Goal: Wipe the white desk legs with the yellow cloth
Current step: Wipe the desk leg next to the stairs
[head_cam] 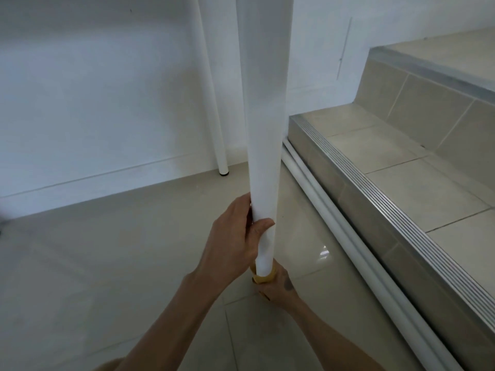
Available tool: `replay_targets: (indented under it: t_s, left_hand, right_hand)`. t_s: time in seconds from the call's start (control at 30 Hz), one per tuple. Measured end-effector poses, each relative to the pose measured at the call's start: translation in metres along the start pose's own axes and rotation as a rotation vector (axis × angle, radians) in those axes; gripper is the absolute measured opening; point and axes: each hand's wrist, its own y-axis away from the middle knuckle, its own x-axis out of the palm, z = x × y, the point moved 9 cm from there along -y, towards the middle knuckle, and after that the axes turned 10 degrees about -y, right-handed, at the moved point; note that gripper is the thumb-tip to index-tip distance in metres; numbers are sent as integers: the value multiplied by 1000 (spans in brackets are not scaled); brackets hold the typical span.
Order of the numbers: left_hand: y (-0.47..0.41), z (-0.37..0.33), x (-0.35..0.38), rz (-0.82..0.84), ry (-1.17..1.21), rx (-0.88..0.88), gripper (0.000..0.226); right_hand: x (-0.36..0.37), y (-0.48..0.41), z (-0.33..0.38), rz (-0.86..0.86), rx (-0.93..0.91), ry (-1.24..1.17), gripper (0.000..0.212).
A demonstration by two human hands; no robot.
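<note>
A round white desk leg [263,129] runs from the top of the view down to the floor in front of me. My left hand [233,242] grips its lower part, thumb across the front. Just below, my right hand [278,287] holds the yellow cloth [261,278] wrapped round the foot of the leg; only a small band of cloth shows. A second white desk leg [214,108] stands further back by the wall, ending in a dark foot.
Glossy beige floor tiles [107,263] spread to the left. A tiled step with a ribbed metal edge [388,210] rises close on the right, with white pipes [334,223] along its base. A white wall [93,89] stands behind.
</note>
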Motion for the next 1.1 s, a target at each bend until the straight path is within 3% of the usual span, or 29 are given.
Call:
replay_targets:
  t_s: [0.13, 0.37, 0.7, 0.77, 0.87, 0.97, 1.03, 1.1]
  left_hand:
    - [2, 1, 2, -6, -16, -11, 51]
    - [2, -1, 0, 7, -39, -21, 32]
    - [5, -4, -1, 39, -44, -80, 36]
    - [7, -4, -1, 62, -62, -109, 35]
    - [12, -5, -2, 134, -156, -181, 31]
    - [29, 11, 7, 334, -266, -281, 46]
    - [47, 22, 14, 434, -108, -363, 55]
    - [63, 20, 18, 478, 168, -439, 41]
  right_hand:
    - [2, -7, -22, -17, 37, 31, 56]
    - [4, 11, -20, -167, 3, -57, 40]
    - [-9, 60, 4, -112, 69, -225, 75]
    - [-23, 80, 23, -73, 82, -298, 69]
    - [-41, 115, 59, 49, 86, -552, 39]
    - [-57, 144, 85, 157, 85, -707, 34]
    - [-68, 156, 97, 177, 89, -781, 33]
    - [-77, 166, 111, 199, 73, -849, 36]
